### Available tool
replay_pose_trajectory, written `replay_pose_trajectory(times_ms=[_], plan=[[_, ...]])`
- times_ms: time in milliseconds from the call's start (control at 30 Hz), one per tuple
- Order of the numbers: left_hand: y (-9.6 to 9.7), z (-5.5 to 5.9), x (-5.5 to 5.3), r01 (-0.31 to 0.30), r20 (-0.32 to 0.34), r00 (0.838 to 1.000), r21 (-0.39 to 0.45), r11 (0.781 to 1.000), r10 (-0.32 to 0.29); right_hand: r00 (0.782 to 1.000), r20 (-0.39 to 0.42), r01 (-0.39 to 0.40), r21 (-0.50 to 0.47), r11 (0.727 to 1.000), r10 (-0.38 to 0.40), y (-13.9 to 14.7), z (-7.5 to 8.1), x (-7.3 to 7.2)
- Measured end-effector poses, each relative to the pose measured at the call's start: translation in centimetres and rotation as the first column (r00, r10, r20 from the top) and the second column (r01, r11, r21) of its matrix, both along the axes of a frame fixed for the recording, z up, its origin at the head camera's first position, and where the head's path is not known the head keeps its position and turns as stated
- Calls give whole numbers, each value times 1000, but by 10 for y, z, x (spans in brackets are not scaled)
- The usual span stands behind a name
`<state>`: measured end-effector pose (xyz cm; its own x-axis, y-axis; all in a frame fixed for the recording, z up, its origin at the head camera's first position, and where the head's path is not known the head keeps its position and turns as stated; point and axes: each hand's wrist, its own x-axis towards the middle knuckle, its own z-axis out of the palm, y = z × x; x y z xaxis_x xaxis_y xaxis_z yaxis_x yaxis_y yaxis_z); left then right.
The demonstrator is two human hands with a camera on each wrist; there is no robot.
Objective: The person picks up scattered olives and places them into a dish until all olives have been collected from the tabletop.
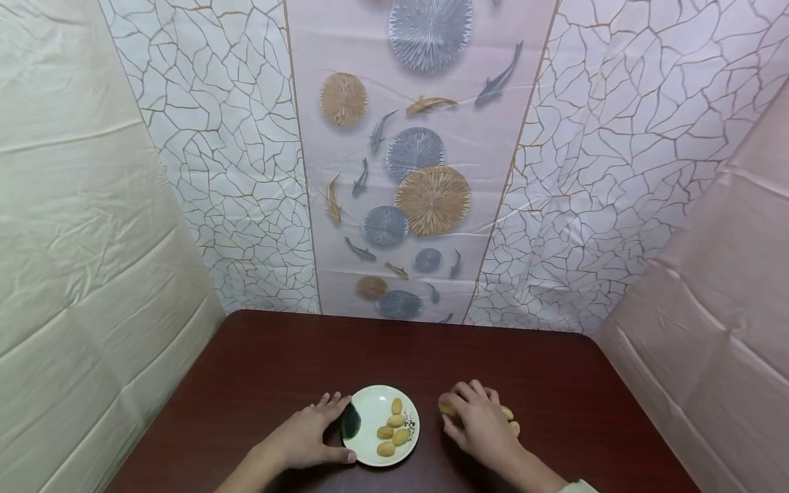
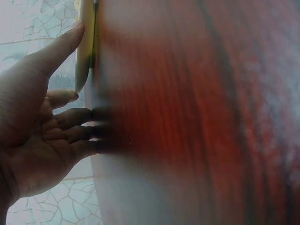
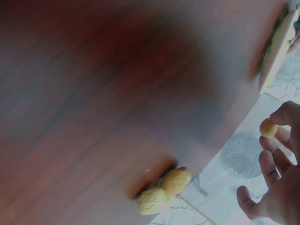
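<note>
My left hand [image 1: 308,431] rests at the left rim of a round white plate [image 1: 366,448], thumb and index finger spread along its edge. In the left wrist view the thumb [image 2: 68,42] reaches the plate [image 2: 84,61], and the other fingers extend past it. Several small yellow-brown oval pieces [image 1: 396,420] lie on the plate's right half. To the right of the plate, my right hand [image 1: 481,418] pinches a similar oval piece [image 3: 268,128] between thumb and fingertips. More such pieces [image 3: 176,180] sit on the table beside that hand, partly hidden by it in the head view.
The dark red-brown table [image 1: 296,349] has rounded far corners. Behind it hangs a cloth backdrop [image 1: 394,164] printed with fish and round leaf shapes. Pale fabric walls stand at the left [image 1: 92,274] and right [image 1: 703,287]. The plate carries a dark green patch and a small black print.
</note>
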<state>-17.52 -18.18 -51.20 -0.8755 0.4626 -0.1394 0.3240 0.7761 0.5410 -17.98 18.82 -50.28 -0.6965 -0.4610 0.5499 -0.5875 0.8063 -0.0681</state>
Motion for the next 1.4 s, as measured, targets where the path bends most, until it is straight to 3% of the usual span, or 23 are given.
replay_pose_trajectory(times_ms=[300, 567, 767, 967, 1400], plan=[[0, -3, -3, -7, 7, 1000, -6, 1000, 7, 998, 47, -33, 3, 999, 33, -20, 11, 4], [-2, 0, 2, -9, 38, 999, 13, 1000, 9, 995, 53, -78, -11, 997, 79, -37, 17, 10], [-1, 1, 1, -9, 31, 999, 15, 1000, 9, 993, 82, -88, -15, 996, 89, -47, 20, 9], [-1, 1, 0, -12, 22, 1000, 13, 1000, 12, 991, 55, -119, -5, 993, 119, -58, 22, 9], [0, 1, 5, -11, -25, 1000, 20, 1000, 12, 986, 92, -143, 18, 990, 141, -77, 18, 7]])
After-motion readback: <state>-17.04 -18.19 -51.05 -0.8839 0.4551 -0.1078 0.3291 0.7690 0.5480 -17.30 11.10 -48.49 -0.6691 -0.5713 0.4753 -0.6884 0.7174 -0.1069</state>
